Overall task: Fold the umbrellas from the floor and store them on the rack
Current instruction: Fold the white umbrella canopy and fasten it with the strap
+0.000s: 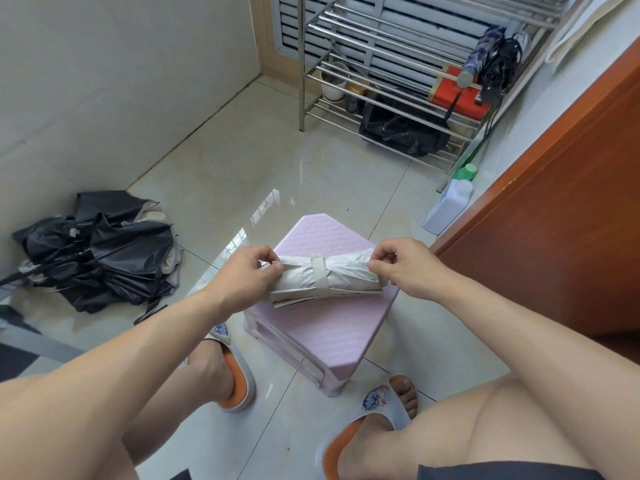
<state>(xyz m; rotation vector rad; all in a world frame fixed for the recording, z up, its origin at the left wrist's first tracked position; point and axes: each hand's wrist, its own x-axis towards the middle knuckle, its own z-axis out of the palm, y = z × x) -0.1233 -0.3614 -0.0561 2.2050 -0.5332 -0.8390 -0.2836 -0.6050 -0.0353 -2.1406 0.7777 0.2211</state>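
Both hands, left hand [247,271] and right hand [403,266], pinch opposite ends of the strapped beige umbrella [327,278] above the pink stool [322,327]

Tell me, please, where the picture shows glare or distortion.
Head view: window glare whitens the glossy floor tiles behind the pink stool; the wide-angle lens bends the steel rack and door edge; the beige umbrella and both hands stay sharp.
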